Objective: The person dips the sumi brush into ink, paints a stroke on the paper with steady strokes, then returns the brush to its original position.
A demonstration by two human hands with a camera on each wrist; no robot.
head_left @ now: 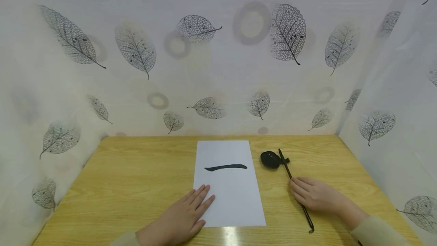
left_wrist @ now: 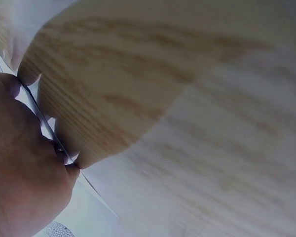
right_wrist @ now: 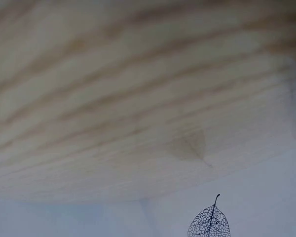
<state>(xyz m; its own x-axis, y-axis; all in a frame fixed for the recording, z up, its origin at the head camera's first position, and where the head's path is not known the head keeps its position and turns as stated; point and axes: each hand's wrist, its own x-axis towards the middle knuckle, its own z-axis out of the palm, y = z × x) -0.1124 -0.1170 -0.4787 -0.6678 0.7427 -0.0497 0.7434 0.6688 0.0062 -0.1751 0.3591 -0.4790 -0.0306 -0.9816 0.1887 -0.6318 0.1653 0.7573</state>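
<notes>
A white sheet of paper [head_left: 232, 200] lies on the table with one long black horizontal brush stroke [head_left: 226, 167] on its upper half. My left hand [head_left: 182, 213] rests flat on the lower left of the sheet, fingers stretched out; the left wrist view shows the same hand [left_wrist: 27, 163] along its left side. At the right, my right hand [head_left: 315, 194] holds a dark writing brush [head_left: 307, 217] about its middle, the fingertips on the shaft. The brush slants, its upper end at a small black brush rest [head_left: 287, 160]. The right wrist view shows no clear part of the hand.
A black, rounded ink dish [head_left: 270, 160] stands beside the brush rest, right of the paper. The wood-grain table [head_left: 143, 177] ends at a pale curtain [head_left: 218, 71] with leaf prints, which also hangs along both sides.
</notes>
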